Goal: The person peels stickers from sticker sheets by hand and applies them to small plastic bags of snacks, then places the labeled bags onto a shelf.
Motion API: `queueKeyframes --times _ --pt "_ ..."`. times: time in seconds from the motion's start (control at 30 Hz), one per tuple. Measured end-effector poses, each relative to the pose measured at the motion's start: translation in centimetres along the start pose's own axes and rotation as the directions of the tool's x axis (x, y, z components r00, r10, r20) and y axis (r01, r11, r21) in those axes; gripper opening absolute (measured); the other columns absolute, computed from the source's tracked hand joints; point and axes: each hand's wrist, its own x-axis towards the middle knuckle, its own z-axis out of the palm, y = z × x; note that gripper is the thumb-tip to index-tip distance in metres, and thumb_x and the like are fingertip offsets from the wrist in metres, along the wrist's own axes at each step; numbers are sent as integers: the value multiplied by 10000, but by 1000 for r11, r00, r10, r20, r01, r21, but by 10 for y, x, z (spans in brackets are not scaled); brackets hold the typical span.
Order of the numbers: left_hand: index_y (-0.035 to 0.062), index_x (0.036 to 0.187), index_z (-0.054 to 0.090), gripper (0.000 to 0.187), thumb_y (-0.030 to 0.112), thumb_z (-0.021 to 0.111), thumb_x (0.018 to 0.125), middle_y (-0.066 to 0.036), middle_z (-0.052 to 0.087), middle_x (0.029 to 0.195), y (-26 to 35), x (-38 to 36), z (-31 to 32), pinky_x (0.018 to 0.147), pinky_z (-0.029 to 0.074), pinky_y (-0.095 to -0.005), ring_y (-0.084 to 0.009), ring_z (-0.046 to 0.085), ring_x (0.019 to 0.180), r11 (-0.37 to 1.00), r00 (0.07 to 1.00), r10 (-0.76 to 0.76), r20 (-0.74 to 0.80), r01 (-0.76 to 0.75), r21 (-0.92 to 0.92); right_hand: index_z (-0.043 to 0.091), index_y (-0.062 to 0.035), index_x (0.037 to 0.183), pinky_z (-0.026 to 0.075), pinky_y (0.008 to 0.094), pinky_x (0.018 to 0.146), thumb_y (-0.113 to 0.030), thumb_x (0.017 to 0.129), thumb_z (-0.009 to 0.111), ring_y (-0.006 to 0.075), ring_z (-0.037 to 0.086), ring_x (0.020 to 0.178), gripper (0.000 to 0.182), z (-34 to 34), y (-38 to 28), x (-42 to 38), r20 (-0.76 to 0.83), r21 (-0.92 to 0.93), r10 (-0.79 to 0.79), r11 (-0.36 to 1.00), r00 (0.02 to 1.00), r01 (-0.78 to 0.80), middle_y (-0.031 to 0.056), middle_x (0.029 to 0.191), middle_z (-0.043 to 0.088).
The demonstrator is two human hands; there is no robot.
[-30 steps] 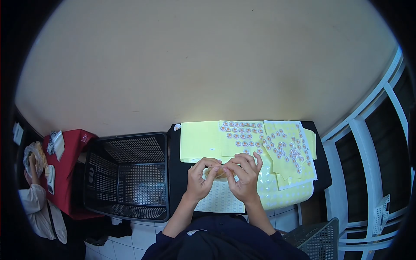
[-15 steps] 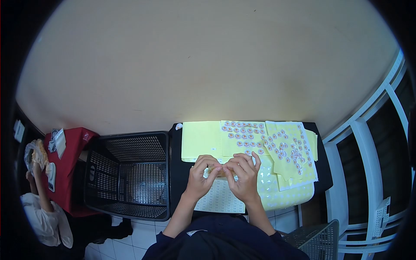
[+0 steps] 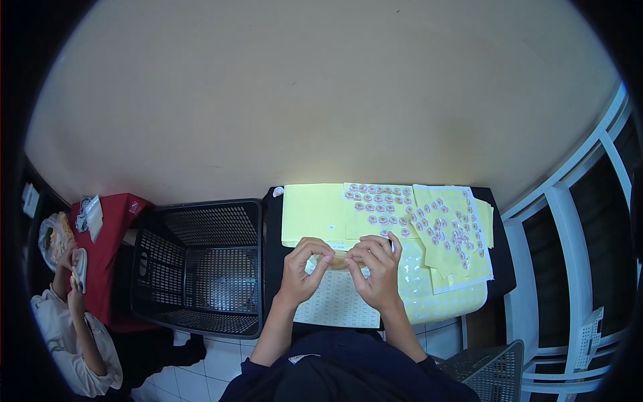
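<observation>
My left hand (image 3: 303, 273) and my right hand (image 3: 374, 269) are close together over the near part of the table. Between their pinched fingertips is a small yellowish-brown, partly see-through packet (image 3: 339, 260), held by both sides. Its exact contents are too small to make out. Under the hands lies a white sheet of small printed labels (image 3: 338, 301). Beyond it are a plain yellow sheet (image 3: 311, 208) and a yellow sheet of round stickers (image 3: 377, 218). More stickers lie scattered over overlapping yellow sheets (image 3: 442, 258) on the right.
A black plastic basket (image 3: 260, 268) stands left of the black-covered table (image 3: 272, 231). Farther left, a person (image 3: 74, 335) works at a red-covered table (image 3: 110, 261) with a clear bag (image 3: 55, 234). A grey basket (image 3: 495, 375) is at lower right, near a white metal frame (image 3: 569, 268).
My hands have drawn slightly apart, showing more of the packet between them. At left, the other person's hands have moved from the bag down to the white object on the red table.
</observation>
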Motion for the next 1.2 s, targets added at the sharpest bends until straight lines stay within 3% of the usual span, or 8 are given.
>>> queueKeyframes --times 0.23,0.57,0.77,0.87,0.93,1.0,1.07,1.2 --pt "6 738 548 39 -6 584 727 -94 572 739 3 1 2 670 434 -286 -204 550 736 997 997 68 26 -69 35 577 -89 857 190 429 969 -101 717 607 168 544 870 143 5 -11 2 -53 12 -26 1000 998 27 9 769 579" --pt "-4 767 555 68 26 603 729 -95 570 763 13 -12 -3 677 439 -295 -207 558 756 996 985 76 154 -81 28 564 -82 775 295 375 889 -40 683 651 142 576 662 134 -3 -10 -24 -59 179 62 983 996 -51 3 697 612" --pt "6 1091 470 376 167 602 778 -124 575 932 17 -41 14 752 446 -293 -199 565 858 929 805 -268 530 361 -78 571 -63 805 324 380 875 -34 666 667 137 582 718 171 -29 -5 -46 -34 273 216 941 976 -199 20 732 633" --pt "11 1098 469 352 162 573 798 -117 572 929 2 -63 22 745 447 -281 -171 560 840 865 809 -428 403 495 -76 538 -10 774 379 279 809 -30 740 574 157 543 760 54 -39 9 -57 -330 262 364 922 871 -286 38 561 543" --pt "6 1075 478 289 162 523 836 -105 564 936 -9 -70 22 760 435 -268 -143 544 844 836 839 -445 312 514 -190 499 5 739 404 258 729 -54 801 492 134 499 654 86 -53 57 -104 -443 277 489 872 751 -404 42 559 484" --pt "-3 1091 451 285 181 461 873 -103 537 1003 -27 -77 17 805 413 -260 -134 521 901 757 829 -558 29 523 -391 472 -6 668 410 258 650 -101 844 462 120 460 587 200 -79 92 -145 -544 134 514 834 664 -535 44 641 487" --pt "-12 1154 383 341 204 415 893 -112 495 1086 -33 -78 10 852 391 -262 -141 494 973 615 773 -633 31 527 -586 499 1 639 407 247 568 -112 863 458 112 466 563 254 -106 113 -180 -629 44 590 678 506 -734 48 707 502" --pt "11 1232 287 422 123 437 854 -132 422 1180 -25 -74 9 910 374 -301 -202 437 1097 421 741 -659 126 503 -755 524 20 613 421 265 564 -84 832 505 136 461 531 243 -134 132 -206 -883 -101 270 688 383 -719 55 663 508"
